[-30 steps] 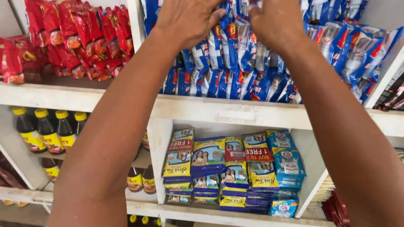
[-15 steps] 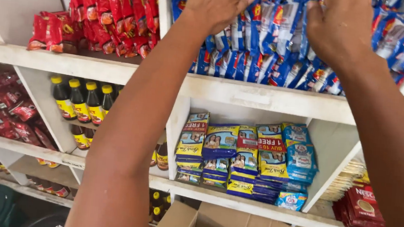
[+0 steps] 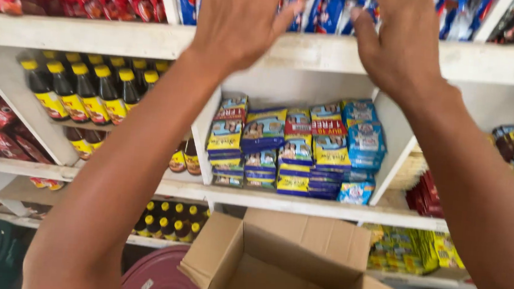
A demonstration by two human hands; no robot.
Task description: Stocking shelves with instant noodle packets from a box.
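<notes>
White shop shelving [image 3: 155, 40] fills the view, divided into open compartments. Dark sauce bottles with yellow caps [image 3: 84, 91] stand in the middle-left bay, and stacked blue and yellow sachets [image 3: 293, 144] fill the centre one. An open cardboard box [image 3: 296, 267] sits below, in front of the lowest shelves.

The blue snack packets [image 3: 326, 6] are glossy, with white and red print, and stand packed upright on the top shelf. Both arms reach up to them. The left hand [image 3: 239, 18] and right hand [image 3: 399, 42] have fingers spread and curled against the packets, but the frame's top edge cuts off the fingertips, so I cannot tell whether either has hold of one.
</notes>
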